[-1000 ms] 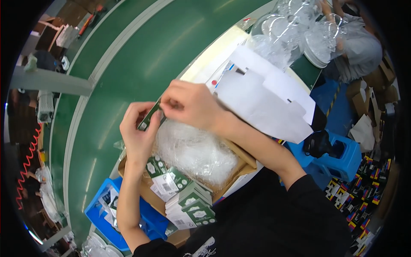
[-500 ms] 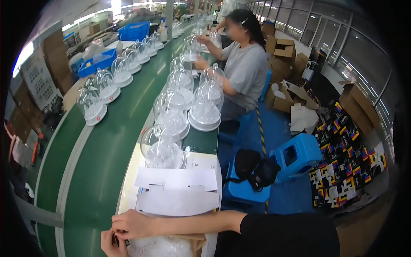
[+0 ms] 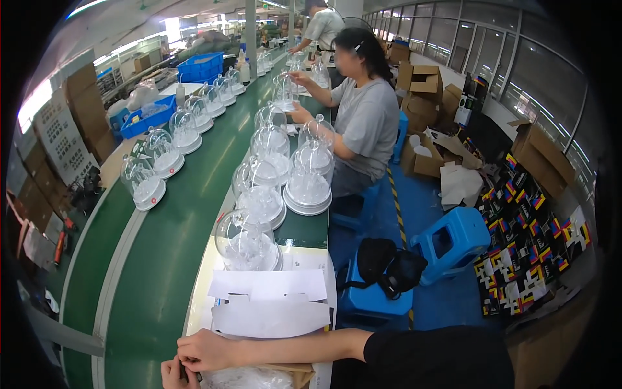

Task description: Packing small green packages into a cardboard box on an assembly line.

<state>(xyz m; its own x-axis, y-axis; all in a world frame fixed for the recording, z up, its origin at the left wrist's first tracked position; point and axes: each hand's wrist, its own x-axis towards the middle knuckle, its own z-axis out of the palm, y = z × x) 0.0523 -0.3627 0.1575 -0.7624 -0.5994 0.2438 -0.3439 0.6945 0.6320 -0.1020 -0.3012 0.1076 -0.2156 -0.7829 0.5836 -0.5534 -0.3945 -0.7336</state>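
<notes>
Blue floor (image 3: pixel 453 305), windows (image 3: pixel 466 39), long green conveyor (image 3: pixel 188 214)

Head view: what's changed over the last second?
The view swung up from the box of plastic bags to the green conveyor lined with glass domes. Both hands dropped to the bottom edge; the right hand and left hand stay together at the box. Their grip is unclear.

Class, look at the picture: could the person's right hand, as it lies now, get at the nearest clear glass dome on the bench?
Probably yes. The right hand lies at the bench's near edge, and only flat white paper sheets lie between it and the nearest clear glass dome. Nothing upright blocks the way.
</notes>
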